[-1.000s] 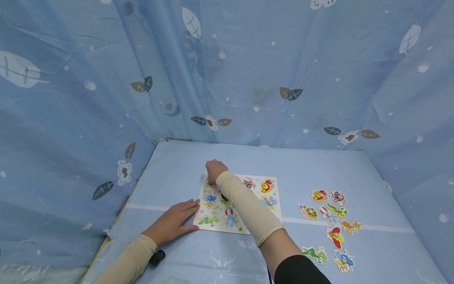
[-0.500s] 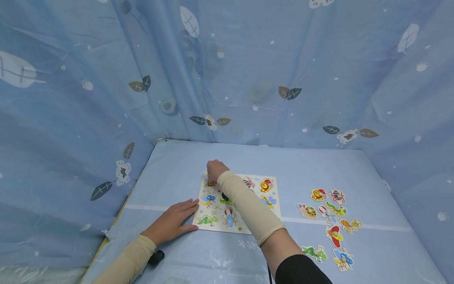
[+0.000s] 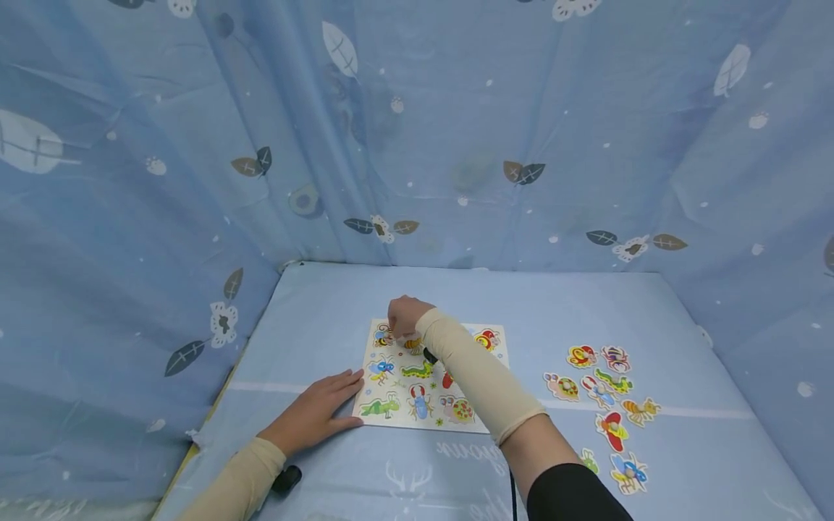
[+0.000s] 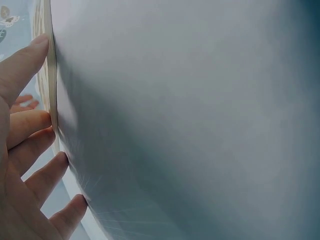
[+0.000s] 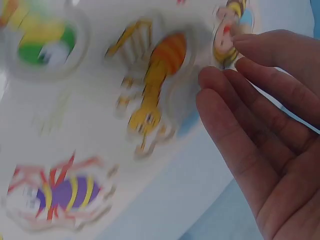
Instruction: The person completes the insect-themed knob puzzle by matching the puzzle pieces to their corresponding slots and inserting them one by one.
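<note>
A white insect puzzle board (image 3: 417, 425) lies on the cloth-covered table in the head view. My left hand (image 3: 319, 405) rests at its left side; in the left wrist view, the spread fingers (image 4: 42, 177) touch the board's edge. Over the far left part of the board is my right hand (image 3: 407, 316). The right wrist view shows its fingers (image 5: 235, 140) loosely bent and holding nothing, close to a bee (image 5: 227, 42) in the corner. Beside it are an orange striped ant (image 5: 162, 75) and a purple spider (image 5: 70, 195). My right forearm hides part of the board.
Several knobbed insect pieces lie right of the board, among them a snail (image 3: 562, 386), a red-winged insect (image 3: 612, 430) and a blue-winged one (image 3: 629, 473). My right arm partly covers a green piece (image 3: 589, 461). A black object (image 3: 287, 479) sits by my left forearm.
My right hand has left the bee in the far left corner and moved slightly right, uncovering it and the ant. My left hand stays at the board's edge.
</note>
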